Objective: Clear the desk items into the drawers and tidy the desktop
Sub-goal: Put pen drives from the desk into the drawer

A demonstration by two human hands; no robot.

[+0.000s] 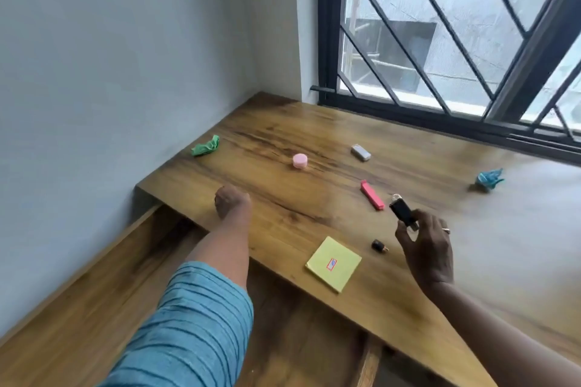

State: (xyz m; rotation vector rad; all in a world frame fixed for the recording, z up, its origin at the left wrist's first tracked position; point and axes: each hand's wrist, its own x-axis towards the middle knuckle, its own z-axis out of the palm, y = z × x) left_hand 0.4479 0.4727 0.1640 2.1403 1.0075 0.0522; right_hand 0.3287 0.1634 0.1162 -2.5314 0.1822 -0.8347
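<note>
On the wooden desk (314,214) my right hand (427,248) pinches a small black stick-shaped object (403,211) by its lower end and holds it just above the desktop. A small black cap (379,245) lies next to that hand. My left hand (232,199) rests near the desk's front left edge; its fingers are not visible. Also on the desk are a yellow sticky-note pad (333,263), a pink flat bar (372,195), a pink round pot (300,161), a grey block (360,152), a green crumpled paper (206,146) and a blue crumpled paper (489,179).
A grey wall (125,72) borders the desk on the left. A barred window (456,41) runs along the back. Below the desk's front edge lies a lower wooden surface (94,292) with a wooden divider (367,361).
</note>
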